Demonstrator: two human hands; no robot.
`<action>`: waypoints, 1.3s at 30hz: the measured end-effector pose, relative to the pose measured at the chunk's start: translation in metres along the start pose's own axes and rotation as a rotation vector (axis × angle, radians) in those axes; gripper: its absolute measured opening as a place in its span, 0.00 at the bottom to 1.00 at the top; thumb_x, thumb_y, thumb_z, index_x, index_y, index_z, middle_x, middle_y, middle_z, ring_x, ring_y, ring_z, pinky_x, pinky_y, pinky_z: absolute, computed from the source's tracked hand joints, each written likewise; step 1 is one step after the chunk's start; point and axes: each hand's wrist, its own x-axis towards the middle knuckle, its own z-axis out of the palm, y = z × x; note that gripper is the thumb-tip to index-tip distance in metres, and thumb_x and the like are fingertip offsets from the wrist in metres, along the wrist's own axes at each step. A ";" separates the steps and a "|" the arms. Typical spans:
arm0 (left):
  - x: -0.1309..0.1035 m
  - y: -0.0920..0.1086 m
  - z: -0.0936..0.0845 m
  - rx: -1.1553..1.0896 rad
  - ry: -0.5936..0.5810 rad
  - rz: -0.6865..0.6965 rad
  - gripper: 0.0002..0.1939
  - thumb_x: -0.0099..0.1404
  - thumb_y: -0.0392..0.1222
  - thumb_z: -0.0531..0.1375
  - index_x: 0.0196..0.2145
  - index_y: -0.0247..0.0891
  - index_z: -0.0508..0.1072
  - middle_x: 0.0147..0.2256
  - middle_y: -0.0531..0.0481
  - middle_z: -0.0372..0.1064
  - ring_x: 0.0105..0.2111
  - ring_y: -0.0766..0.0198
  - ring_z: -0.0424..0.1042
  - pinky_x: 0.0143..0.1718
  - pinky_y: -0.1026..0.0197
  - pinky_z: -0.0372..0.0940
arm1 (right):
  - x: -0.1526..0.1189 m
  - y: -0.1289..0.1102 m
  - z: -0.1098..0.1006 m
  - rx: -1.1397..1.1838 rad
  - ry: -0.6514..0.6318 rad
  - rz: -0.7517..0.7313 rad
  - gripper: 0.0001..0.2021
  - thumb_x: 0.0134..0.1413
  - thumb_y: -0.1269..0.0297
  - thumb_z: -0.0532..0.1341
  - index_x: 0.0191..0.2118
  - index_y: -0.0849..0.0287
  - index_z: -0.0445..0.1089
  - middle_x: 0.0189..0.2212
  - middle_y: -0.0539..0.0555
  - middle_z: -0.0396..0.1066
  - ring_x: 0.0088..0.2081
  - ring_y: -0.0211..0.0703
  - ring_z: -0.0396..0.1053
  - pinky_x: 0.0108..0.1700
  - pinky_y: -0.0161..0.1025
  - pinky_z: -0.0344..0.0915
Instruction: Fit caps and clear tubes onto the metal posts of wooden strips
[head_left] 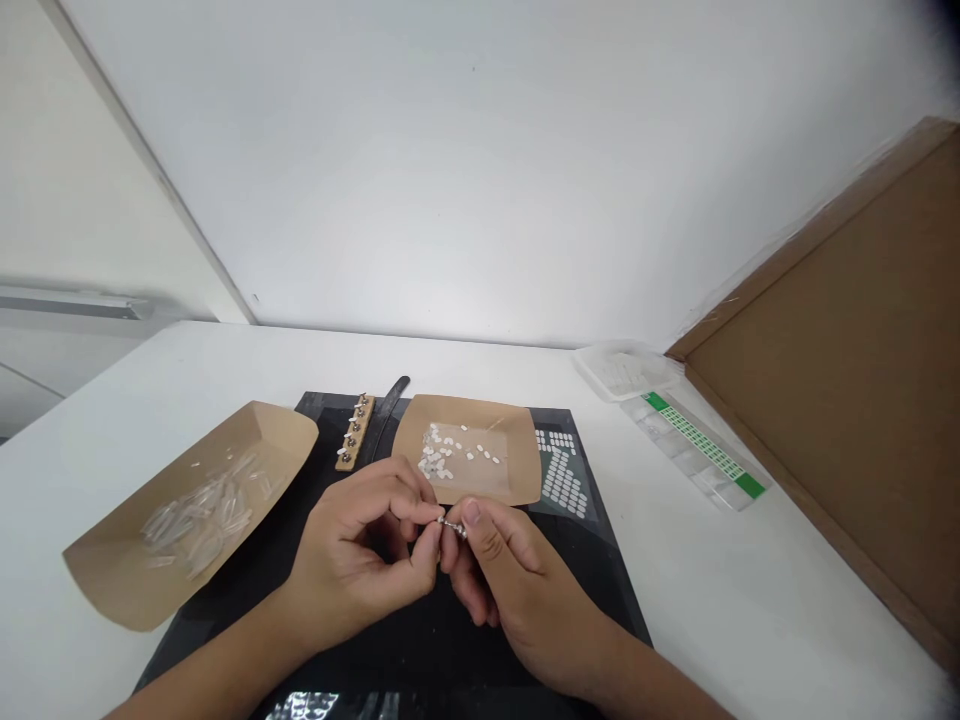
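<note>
Over the black mat (pixel 405 610) my two hands meet at a small shiny metal piece (pixel 454 527), too small to name more closely. My left hand (pixel 367 540) pinches its left end between thumb and forefinger. At the other end, my right hand (pixel 517 580) has its thumb pressed down on the piece, fingers curled beneath. Just beyond the hands lies a brown paper tray (pixel 525 440) with small white oval pieces (pixel 439 455). Left of it stands a narrow wooden strip (pixel 348 460) bearing several metal parts with white tabs.
A second brown paper tray (pixel 97 570) at left holds clear plastic pieces (pixel 210 510). Black tweezers (pixel 390 400) lie behind the hands. White oval stickers (pixel 562 480) are on the mat's right. A green-labelled plastic bag (pixel 705 450), a clear tray (pixel 622 368) and a cardboard box (pixel 840 350) stand right.
</note>
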 end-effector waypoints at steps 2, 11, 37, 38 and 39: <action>0.001 0.001 0.001 -0.022 0.012 -0.021 0.10 0.62 0.25 0.65 0.35 0.39 0.77 0.28 0.53 0.66 0.30 0.64 0.74 0.28 0.63 0.70 | 0.000 -0.001 -0.002 -0.102 0.004 -0.069 0.26 0.78 0.43 0.46 0.37 0.58 0.66 0.20 0.45 0.62 0.22 0.35 0.58 0.28 0.34 0.57; 0.001 0.001 0.004 0.033 0.032 -0.035 0.09 0.61 0.25 0.64 0.32 0.39 0.75 0.24 0.57 0.61 0.24 0.68 0.67 0.25 0.66 0.64 | 0.006 0.010 -0.010 -0.778 0.060 -0.518 0.13 0.78 0.61 0.51 0.38 0.56 0.65 0.33 0.52 0.70 0.34 0.43 0.65 0.38 0.39 0.59; 0.016 0.014 -0.004 0.148 -0.016 0.158 0.10 0.65 0.25 0.66 0.40 0.37 0.82 0.22 0.58 0.68 0.26 0.67 0.74 0.54 0.45 0.74 | 0.000 -0.006 -0.011 -0.345 -0.034 -0.237 0.28 0.81 0.54 0.43 0.25 0.56 0.58 0.19 0.45 0.60 0.24 0.35 0.61 0.33 0.34 0.60; 0.016 0.015 -0.004 0.136 -0.017 0.157 0.10 0.65 0.25 0.66 0.40 0.37 0.82 0.23 0.58 0.69 0.26 0.67 0.75 0.54 0.46 0.74 | 0.000 -0.005 -0.012 -0.366 -0.028 -0.260 0.27 0.81 0.55 0.43 0.26 0.56 0.58 0.20 0.45 0.60 0.24 0.35 0.61 0.33 0.34 0.60; 0.016 0.015 -0.005 0.123 -0.019 0.157 0.11 0.65 0.24 0.65 0.40 0.37 0.82 0.23 0.58 0.70 0.26 0.67 0.75 0.54 0.46 0.74 | 0.000 -0.005 -0.012 -0.398 -0.018 -0.291 0.25 0.81 0.56 0.44 0.27 0.56 0.58 0.21 0.45 0.61 0.25 0.35 0.61 0.33 0.34 0.59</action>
